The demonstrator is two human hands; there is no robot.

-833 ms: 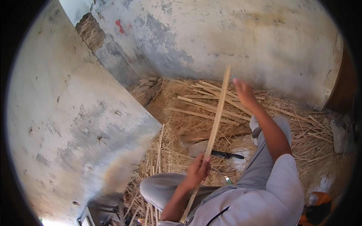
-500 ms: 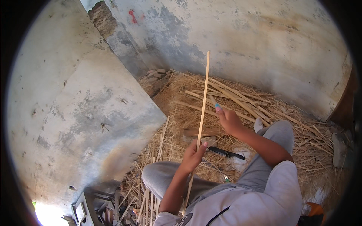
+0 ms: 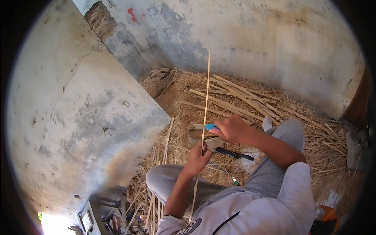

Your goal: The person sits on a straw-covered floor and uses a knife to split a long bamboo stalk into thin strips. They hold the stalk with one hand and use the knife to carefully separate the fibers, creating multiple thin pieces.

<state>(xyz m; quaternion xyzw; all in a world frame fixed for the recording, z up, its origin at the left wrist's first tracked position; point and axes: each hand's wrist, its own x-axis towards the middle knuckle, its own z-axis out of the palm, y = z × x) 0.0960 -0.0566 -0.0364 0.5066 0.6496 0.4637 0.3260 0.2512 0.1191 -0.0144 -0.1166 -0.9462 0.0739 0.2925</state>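
A long, thin bamboo strip [image 3: 206,90] stands nearly upright before me, its lower end running down past my lap. My left hand [image 3: 199,158] is closed around it below the middle. In my right hand [image 3: 233,129] is a knife [image 3: 211,126] with a blue handle, gripped with the fingers wrapped round it. The knife's pale blade points left and crosses the strip just above my left hand; whether it cuts into the strip I cannot tell. Below my right forearm, a black knife [image 3: 234,153] lies on the ground by a wooden block [image 3: 199,133].
Several split bamboo pieces [image 3: 231,103] lie on straw-like shavings [image 3: 184,84] at the far side. A leaning slab [image 3: 90,105] stands at left, a stained wall [image 3: 266,47] behind. Bricks [image 3: 160,73] sit in the corner. A grey metal frame [image 3: 90,217] is at lower left.
My right hand has come down and left, bringing the blue-handled knife across the strip. The strip has turned and now shows its narrow edge. My left hand still grips it.
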